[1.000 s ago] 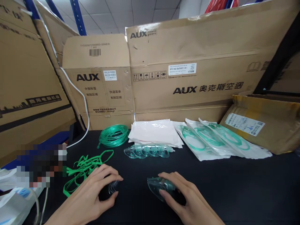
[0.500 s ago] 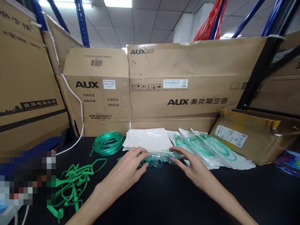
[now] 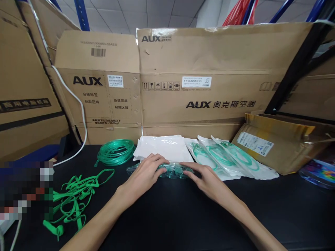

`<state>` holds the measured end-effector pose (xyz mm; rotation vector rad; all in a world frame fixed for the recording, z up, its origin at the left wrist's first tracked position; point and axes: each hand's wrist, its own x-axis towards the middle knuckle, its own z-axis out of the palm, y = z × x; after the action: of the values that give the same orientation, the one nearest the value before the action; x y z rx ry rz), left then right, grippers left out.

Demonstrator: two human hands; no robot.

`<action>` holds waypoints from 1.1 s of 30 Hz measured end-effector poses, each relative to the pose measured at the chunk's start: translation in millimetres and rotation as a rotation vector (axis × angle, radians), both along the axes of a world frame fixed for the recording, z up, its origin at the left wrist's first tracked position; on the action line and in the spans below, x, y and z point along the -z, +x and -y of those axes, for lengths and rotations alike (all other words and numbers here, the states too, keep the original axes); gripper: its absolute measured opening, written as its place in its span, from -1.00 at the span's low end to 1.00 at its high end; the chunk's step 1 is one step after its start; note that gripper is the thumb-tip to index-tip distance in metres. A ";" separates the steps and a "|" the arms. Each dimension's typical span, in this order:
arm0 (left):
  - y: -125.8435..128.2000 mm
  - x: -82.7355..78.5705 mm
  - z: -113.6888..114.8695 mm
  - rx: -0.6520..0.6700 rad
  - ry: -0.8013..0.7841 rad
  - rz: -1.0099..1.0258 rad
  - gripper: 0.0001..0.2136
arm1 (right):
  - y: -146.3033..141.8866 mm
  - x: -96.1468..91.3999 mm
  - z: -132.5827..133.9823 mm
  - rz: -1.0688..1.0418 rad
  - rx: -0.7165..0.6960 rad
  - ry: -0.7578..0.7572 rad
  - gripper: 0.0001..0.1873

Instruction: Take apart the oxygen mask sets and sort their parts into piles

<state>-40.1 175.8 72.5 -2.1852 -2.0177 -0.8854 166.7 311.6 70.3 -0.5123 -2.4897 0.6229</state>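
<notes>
Both hands have gone forward from the near part of the black table (image 3: 183, 216) to the row of clear masks (image 3: 174, 172). A second ago each hand covered a single mask close to the body. Half a second ago they had reached the row, and since then the gap between the fingertips has narrowed.

Row of clear masks: see-through plastic with a faint green tint, shells overlapping one another in a line running left to right. It lies flat on the table, just in front of the stack of white pouches (image 3: 162, 148). Its left end pokes out past the left hand, and a short stretch shows between the two hands.

Left hand (image 3: 145, 174): fingers together and curled over the left-middle part of the row, tips on the plastic. Cannot tell whether they grip it or only rest on it.

Right hand (image 3: 206, 177): laid flat, fingers stretched out and slightly apart, pointing left, tips on the right end of the row. It is not closed round anything.

Around them:
- A coil of green tubing (image 3: 115, 152) lies left of the pouches.
- Loose green straps (image 3: 75, 195) are heaped nearer the front left.
- Sealed bags with green tubing (image 3: 225, 157) fan out to the right of the row.
- A brown cardboard box (image 3: 282, 143) lies beyond the bags.
- AUX cartons (image 3: 204, 80) stand along the back.
</notes>
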 end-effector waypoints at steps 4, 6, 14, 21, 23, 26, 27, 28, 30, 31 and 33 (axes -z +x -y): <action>-3.8 3.1 -0.8 0.024 0.021 0.019 -0.82 | -6.1 0.1 2.5 0.010 -0.033 0.030 -0.66; -5.1 4.1 -0.6 0.031 0.029 0.025 -0.82 | -10.4 1.5 3.0 0.015 -0.051 0.043 -0.64; -6.1 7.1 0.4 0.021 0.061 0.024 -0.82 | -16.8 12.4 11.1 0.005 0.017 0.178 -0.62; -1.8 11.5 0.9 0.012 0.120 0.021 -0.80 | 12.5 -1.8 -15.5 -0.016 0.249 0.307 -0.60; -0.7 11.4 1.0 0.007 0.146 0.033 -0.80 | 32.0 -10.7 -46.3 0.020 0.369 0.345 -0.61; 1.3 10.7 0.6 0.005 0.189 0.054 -0.81 | 59.0 -17.2 -99.2 0.132 0.577 0.390 -0.70; 2.0 10.6 0.4 0.007 0.199 0.061 -0.81 | 65.2 -16.7 -115.0 0.183 0.640 0.391 -0.73; 2.7 10.6 0.2 0.009 0.208 0.066 -0.82 | 69.5 -15.0 -128.9 0.235 0.695 0.385 -0.74; 3.7 10.8 0.2 0.012 0.217 0.077 -0.82 | 72.3 -9.6 -149.6 0.326 0.775 0.376 -0.75; 4.0 11.0 0.4 0.013 0.218 0.083 -0.82 | 71.5 -6.8 -156.7 0.357 0.804 0.377 -0.76; 4.3 11.2 0.8 0.013 0.219 0.097 -0.82 | 68.2 -4.5 -165.5 0.389 0.842 0.391 -0.76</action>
<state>-35.8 174.9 61.2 -2.0768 -1.8456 -1.1732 235.0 477.1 74.7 -1.4962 -2.3123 -0.3123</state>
